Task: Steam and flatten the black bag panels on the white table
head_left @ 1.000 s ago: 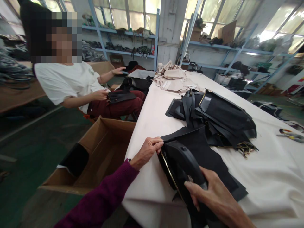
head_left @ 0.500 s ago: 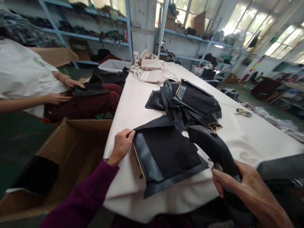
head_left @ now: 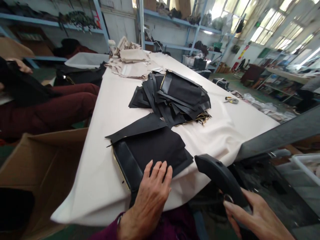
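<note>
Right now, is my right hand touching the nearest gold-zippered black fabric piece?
No, your right hand holds the curved black handheld tool, apart from the gold-zippered black fabric piece.

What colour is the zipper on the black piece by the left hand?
The zipper is gold, seen best in the head view.

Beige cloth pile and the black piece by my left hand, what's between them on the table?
A heap of black pieces lies between the beige cloth pile and the black piece, as the head view shows.
</note>
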Tool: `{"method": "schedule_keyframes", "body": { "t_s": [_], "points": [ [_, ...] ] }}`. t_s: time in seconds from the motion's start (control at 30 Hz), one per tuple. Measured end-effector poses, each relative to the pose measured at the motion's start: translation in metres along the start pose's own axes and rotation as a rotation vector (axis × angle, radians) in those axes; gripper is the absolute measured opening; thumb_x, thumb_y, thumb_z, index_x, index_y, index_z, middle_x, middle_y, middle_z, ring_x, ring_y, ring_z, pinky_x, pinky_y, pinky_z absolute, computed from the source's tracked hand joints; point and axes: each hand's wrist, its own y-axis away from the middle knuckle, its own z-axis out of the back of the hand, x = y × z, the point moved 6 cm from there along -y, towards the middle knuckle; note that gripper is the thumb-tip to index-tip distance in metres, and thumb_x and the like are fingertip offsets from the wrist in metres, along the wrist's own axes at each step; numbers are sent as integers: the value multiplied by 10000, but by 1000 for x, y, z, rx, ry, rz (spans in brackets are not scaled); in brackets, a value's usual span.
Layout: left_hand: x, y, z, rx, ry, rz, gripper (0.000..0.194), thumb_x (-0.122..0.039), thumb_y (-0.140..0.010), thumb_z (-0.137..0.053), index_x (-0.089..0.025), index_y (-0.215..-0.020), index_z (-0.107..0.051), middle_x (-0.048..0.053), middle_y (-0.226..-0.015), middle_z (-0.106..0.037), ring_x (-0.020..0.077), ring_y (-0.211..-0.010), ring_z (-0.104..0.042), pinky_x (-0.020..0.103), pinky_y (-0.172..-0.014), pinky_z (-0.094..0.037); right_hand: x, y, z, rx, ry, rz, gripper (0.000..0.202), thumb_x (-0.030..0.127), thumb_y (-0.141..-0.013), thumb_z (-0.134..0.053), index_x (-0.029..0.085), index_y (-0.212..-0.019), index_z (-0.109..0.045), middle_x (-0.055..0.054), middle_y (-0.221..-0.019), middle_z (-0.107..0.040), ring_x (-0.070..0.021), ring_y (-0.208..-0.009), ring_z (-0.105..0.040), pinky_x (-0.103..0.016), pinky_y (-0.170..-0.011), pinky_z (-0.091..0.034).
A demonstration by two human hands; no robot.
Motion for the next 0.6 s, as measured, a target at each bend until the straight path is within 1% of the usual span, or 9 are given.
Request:
{"method": "schedule_keyframes", "body": {
  "t_s": [0.07,0.17,0.3,0.4,0.47,0.53,0.57,0.6],
  "points": [
    [0,-2,-18,42,-40,26,378,-191,-835,-470,-126,-1205,-505,139,-1240,-507,287,-1163,-435,496,-1006,-309,4,-10,-5,39,-90,45,266,426,-821,-480,206,-672,-489,42,-475,-556,-166,-508,-562,-252,-559,-449],
    [10,-1,-31,38,-70,45,355,-135,-837,-435,-134,-1177,-536,132,-1222,-528,274,-1163,-443,483,-1000,-326,14,-32,-8,61,-179,119,272,381,-825,-507,198,-624,-489,52,-464,-539,-138,-468,-531,-228,-507,-425],
    [15,4,-31,-12,-58,4,361,-90,-823,-394,-132,-1140,-563,133,-1203,-544,268,-1144,-466,480,-988,-348,27,-60,-11,112,-233,152,265,371,-829,-511,184,-641,-502,52,-474,-541,-109,-425,-491,-200,-435,-385],
    [13,9,-31,-25,-21,-51,373,-76,-818,-369,-110,-1140,-556,156,-1196,-542,286,-1130,-479,500,-966,-366,35,-76,-15,149,-268,142,253,391,-833,-505,174,-703,-520,40,-524,-558,-114,-449,-505,-203,-432,-396],
    [15,13,-32,-38,36,-59,378,-73,-826,-350,-101,-1152,-539,161,-1208,-532,288,-1152,-462,505,-970,-365,38,-84,-14,137,-277,123,263,412,-828,-508,174,-716,-511,38,-524,-551,-120,-447,-507,-210,-423,-398],
    [24,15,-31,-65,148,-28,374,-76,-841,-328,-101,-1152,-533,154,-1217,-527,268,-1174,-446,469,-975,-378,41,-88,-9,87,-268,106,289,441,-826,-503,183,-697,-492,45,-509,-532,-119,-442,-499,-210,-417,-394],
    [34,15,-28,-83,231,16,357,-90,-853,-325,-104,-1136,-541,148,-1203,-538,251,-1161,-461,432,-966,-396,42,-88,-4,58,-257,101,299,454,-827,-496,187,-691,-488,47,-508,-525,-117,-442,-496,-209,-414,-391],
    [47,13,-26,-95,326,89,330,-117,-867,-331,-111,-1105,-559,136,-1169,-563,231,-1123,-495,387,-943,-420,42,-86,1,30,-242,97,309,465,-828,-488,191,-685,-490,49,-507,-521,-116,-439,-490,-208,-408,-384]
  ]
}}
